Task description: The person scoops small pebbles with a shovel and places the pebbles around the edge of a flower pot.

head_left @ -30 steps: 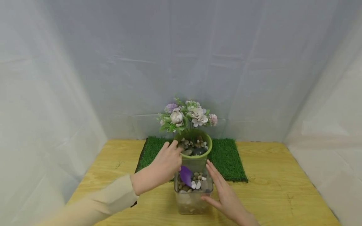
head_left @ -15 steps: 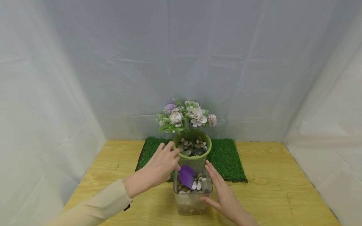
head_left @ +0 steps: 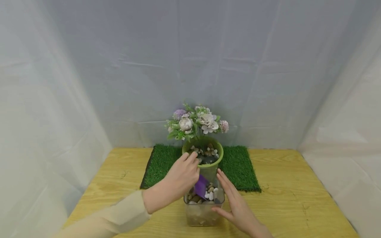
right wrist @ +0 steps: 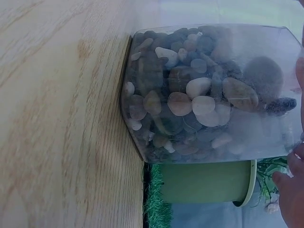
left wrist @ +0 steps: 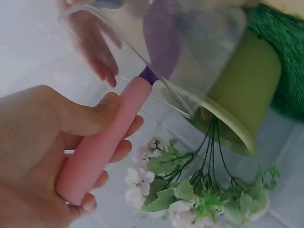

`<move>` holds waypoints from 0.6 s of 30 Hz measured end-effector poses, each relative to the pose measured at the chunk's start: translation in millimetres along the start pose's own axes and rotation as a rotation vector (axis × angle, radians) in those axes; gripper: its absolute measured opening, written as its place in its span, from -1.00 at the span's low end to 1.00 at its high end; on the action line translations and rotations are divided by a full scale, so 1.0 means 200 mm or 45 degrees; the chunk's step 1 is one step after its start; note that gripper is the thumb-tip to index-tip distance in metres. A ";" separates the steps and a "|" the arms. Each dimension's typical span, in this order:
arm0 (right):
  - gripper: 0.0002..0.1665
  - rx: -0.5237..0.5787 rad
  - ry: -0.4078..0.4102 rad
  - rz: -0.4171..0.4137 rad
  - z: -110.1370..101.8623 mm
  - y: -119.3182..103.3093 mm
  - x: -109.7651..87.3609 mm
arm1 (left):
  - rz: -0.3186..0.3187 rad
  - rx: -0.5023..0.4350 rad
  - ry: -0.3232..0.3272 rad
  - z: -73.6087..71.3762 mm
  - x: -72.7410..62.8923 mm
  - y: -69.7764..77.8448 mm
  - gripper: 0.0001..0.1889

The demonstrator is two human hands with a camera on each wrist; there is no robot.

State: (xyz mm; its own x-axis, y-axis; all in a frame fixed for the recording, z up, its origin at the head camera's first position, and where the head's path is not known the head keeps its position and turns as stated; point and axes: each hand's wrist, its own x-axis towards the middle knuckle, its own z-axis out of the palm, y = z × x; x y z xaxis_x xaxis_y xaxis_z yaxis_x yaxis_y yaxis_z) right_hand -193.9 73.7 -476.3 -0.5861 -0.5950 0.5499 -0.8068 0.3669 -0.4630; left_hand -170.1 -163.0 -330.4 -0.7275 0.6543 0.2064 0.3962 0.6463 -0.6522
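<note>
My left hand (head_left: 180, 180) grips a small garden trowel by its pink handle (left wrist: 102, 147). The trowel's purple blade (head_left: 201, 187) dips into a clear plastic box (head_left: 203, 215). Pebbles (right wrist: 204, 104) of several sizes fill the lower part of that box, brown, grey and white. Against the box's right side rests my right hand (head_left: 239, 210), fingers stretched along the wall and thumb toward the front. Right behind the box stands a green flowerpot (head_left: 221, 155) holding stones and artificial flowers (head_left: 208, 122). My left knuckles partly cover the pot's front left rim in the head view.
Under the pot lies a green artificial grass mat (head_left: 239, 168). The box stands in front of it on a wood-grain table (head_left: 285, 195). Pale sheeting (head_left: 190, 66) hangs behind the table and along both sides.
My left hand first drew slightly left, then moved right, taking the trowel with it. The blade has turned and shifted right among the pebbles. My right hand has stayed at the box.
</note>
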 end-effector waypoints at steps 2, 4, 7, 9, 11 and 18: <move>0.20 -0.003 0.004 -0.002 0.01 0.00 0.00 | 0.015 -0.037 -0.016 0.01 0.02 -0.01 -0.78; 0.20 -0.012 0.009 -0.008 0.01 0.00 0.00 | 0.005 -0.144 -0.023 0.04 0.01 -0.04 -0.80; 0.19 -0.021 0.032 -0.031 0.02 -0.01 0.00 | -0.028 -0.339 0.020 0.13 -0.03 -0.07 -0.86; 0.18 -0.008 0.051 -0.042 0.03 0.00 0.00 | -0.043 -0.426 0.067 0.18 -0.07 -0.08 -0.92; 0.16 0.002 0.063 -0.051 0.02 0.00 0.01 | -0.056 -0.467 0.105 0.20 -0.08 -0.09 -0.94; 0.15 -0.040 0.044 -0.044 0.00 0.00 0.00 | -0.090 -0.547 0.093 0.23 -0.09 -0.09 -0.95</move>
State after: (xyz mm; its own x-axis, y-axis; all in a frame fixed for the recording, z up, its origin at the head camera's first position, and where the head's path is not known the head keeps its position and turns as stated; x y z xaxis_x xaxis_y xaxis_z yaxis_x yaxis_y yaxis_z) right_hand -193.7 72.9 -475.9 -0.5596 -0.5828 0.5893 -0.8283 0.3689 -0.4217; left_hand -190.6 -204.8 -356.2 -0.7259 0.6184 0.3011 0.5549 0.7852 -0.2750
